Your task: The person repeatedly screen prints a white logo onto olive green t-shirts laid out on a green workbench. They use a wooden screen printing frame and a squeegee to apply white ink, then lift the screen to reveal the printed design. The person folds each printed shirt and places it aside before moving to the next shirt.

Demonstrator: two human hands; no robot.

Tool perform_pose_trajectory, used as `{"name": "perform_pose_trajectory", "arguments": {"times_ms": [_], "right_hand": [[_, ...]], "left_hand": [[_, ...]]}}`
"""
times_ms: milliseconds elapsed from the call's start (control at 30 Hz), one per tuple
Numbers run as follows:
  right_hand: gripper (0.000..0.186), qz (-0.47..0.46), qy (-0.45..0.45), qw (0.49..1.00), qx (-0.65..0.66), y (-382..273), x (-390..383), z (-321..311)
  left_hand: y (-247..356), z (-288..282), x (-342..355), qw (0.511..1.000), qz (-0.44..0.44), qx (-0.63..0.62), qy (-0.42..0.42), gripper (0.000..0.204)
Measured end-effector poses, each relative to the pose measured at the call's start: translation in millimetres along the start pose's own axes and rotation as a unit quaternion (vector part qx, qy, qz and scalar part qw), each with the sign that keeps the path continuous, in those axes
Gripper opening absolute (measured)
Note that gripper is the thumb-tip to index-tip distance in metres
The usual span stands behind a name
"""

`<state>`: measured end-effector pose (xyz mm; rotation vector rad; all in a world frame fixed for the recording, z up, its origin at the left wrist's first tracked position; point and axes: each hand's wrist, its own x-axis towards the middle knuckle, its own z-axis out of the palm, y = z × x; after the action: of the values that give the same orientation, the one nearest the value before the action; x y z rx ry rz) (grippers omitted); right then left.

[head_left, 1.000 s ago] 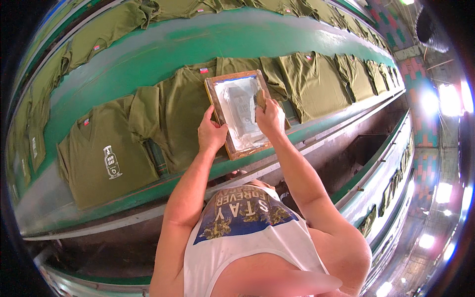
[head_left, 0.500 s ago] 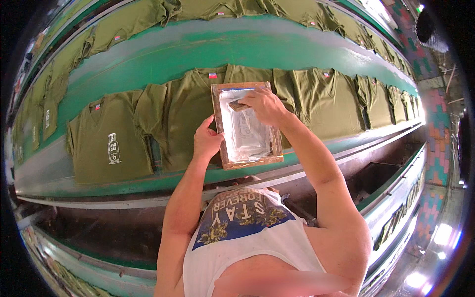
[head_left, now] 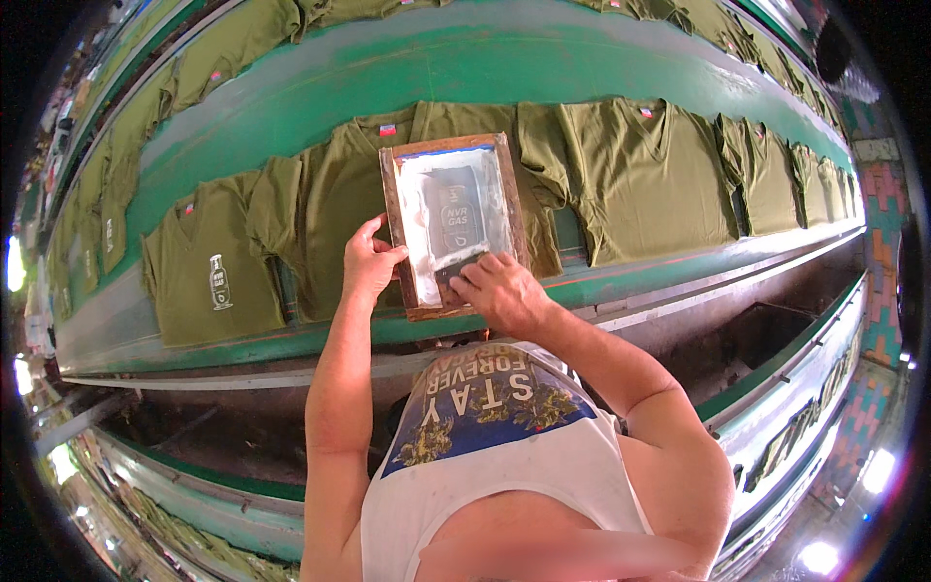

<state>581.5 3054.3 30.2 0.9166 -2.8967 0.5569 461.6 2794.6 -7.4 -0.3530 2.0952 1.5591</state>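
A wooden-rimmed printing screen (head_left: 391,199) lies over an olive T-shirt (head_left: 335,228), which shows around it. Milky white ink coats the mesh along its sides, and a bottle-shaped stencil pattern (head_left: 456,215) shows in the middle. With thumb and fingers, my left hand (head_left: 370,264) grips the frame's left side. My right hand (head_left: 506,294) is closed on a small dark squeegee (head_left: 456,275) inside the frame, pressed to the mesh near its close end. The squeegee's right part is hidden under my fingers.
To the left lies an olive T-shirt (head_left: 184,281) with a white bottle print. More plain olive shirts (head_left: 645,194) run off to the right along the green table (head_left: 407,68). Another row lies on the far side. A metal rail (head_left: 233,373) borders the near edge.
My right hand has drawn the squeegee from the far end of the screen to the near end. The stencil pattern now shows more clearly. My left hand still holds the frame; the view shifted slightly.
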Motion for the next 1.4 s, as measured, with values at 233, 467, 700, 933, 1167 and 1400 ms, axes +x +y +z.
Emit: {"name": "perform_pose_trajectory", "arguments": {"times_ms": [233,467,700,933,1167,1400], "right_hand": [[0.04,0.033,-0.102,0.986,0.127,48.1,29.3,-24.2],[0.047,0.085,0.053,0.994,0.04,118.9,114.6,-16.6],[0.045,0.061,0.02,0.998,0.003,82.0,71.2,-4.3],[0.049,0.056,-0.014,0.997,0.05,-1.3,-3.0,-3.8],[0.054,0.1,-0.023,0.991,0.087,-33.8,-25.7,-4.9],[0.039,0.077,0.084,0.985,0.127,-49.5,-10.2,-33.2]], "left_hand": [[-8.8,-0.1,5.3,1.0,-0.004,-0.009,0.005,0.082],[-12.3,5.5,0.2,0.998,-0.004,-0.009,0.057,0.081],[-11.4,3.9,0.0,0.999,-0.001,-0.008,0.035,0.07],[-9.9,2.2,0.7,1.0,0.016,0.006,0.013,0.06],[-25.8,6.0,8.4,0.998,0.05,-0.018,0.02,0.056],[-50.4,9.3,24.1,0.982,0.154,0.09,0.063,0.062]]}}
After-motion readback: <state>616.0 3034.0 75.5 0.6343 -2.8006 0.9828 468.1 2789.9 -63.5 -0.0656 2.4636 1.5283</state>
